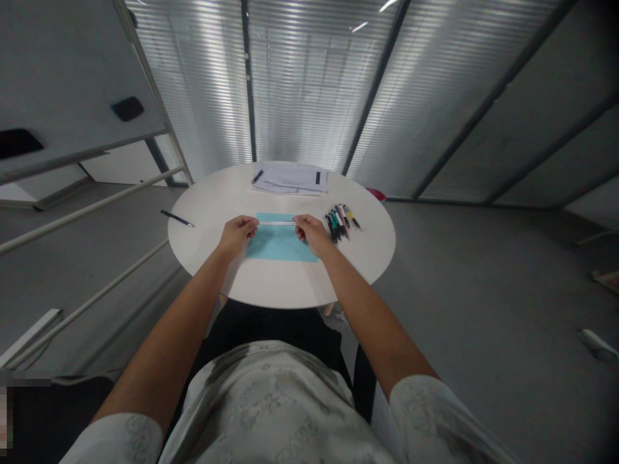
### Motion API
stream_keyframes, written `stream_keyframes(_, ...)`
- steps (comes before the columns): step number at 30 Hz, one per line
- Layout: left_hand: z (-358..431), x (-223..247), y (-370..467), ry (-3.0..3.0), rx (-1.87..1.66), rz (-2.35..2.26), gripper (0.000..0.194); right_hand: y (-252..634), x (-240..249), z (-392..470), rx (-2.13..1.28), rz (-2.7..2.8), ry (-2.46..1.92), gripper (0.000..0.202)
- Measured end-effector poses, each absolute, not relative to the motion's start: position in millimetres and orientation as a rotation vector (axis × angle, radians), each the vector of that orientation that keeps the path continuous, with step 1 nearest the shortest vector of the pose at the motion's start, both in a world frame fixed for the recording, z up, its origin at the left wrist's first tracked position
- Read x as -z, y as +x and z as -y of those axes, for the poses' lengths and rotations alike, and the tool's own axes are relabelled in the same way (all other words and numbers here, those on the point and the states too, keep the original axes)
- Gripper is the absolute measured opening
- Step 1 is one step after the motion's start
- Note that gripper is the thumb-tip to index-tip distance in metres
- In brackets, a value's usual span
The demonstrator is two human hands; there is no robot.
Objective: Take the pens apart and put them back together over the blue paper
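Just above a light-blue sheet (280, 250), the left hand (236, 236) and the right hand (313, 234) are pinching opposite ends of a thin white strip (276, 223) between thumb and fingers, so that it is running straight across between them. Directly below the grip, the sheet is lying on a round white table (275, 287) and showing some faint marks. Close beside the right hand, a cluster of pens (342, 221) is lying with black, green, red and yellow parts showing. Farther out to the left of the grip, a black pen (177, 218) is poking its outer end past the table's rim. Beyond the grip, a stack of papers (293, 182) is resting near the far rim, with a dark pen (257, 176) lying on its left corner. Well behind everything, window blinds (300, 96) are hanging.
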State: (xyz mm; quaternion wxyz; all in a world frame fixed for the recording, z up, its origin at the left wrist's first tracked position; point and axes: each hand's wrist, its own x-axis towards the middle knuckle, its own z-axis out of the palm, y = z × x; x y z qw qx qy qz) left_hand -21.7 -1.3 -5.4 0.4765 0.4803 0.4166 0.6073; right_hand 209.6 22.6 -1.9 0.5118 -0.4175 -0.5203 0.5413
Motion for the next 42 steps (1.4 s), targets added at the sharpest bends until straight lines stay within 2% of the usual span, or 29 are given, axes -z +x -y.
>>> stream_keyframes(16,-2.1,9.4,-23.8,1.125,-1.513,-1.092,0.027,210.8,5.1,-22.9,-1.252,1.347,-0.932,0.027)
stream_keyframes(22,-1.8,9.9,-23.9,1.164,-1.491,-1.06,0.024,209.5,1.0,-22.0,-1.323,1.229,-0.925,0.039)
stream_keyframes(30,0.0,7.1,-23.3,1.17,-1.478,-1.051,0.023,209.3,2.5,-20.7,-1.274,1.361,-1.01,0.034)
stream_keyframes(34,-0.2,7.6,-24.0,1.147,-1.485,-1.043,0.024,209.8,-0.1,-19.0,-1.287,1.333,-0.945,0.04)
stream_keyframes(38,-1.2,9.2,-24.1,1.15,-1.483,-1.043,0.022,209.5,-2.6,-17.7,-1.287,1.362,-0.959,0.032)
stream_keyframes(42,-1.1,9.0,-23.8,1.157,-1.495,-1.052,0.023,208.4,-2.5,-16.4,-1.224,1.379,-0.963,0.033)
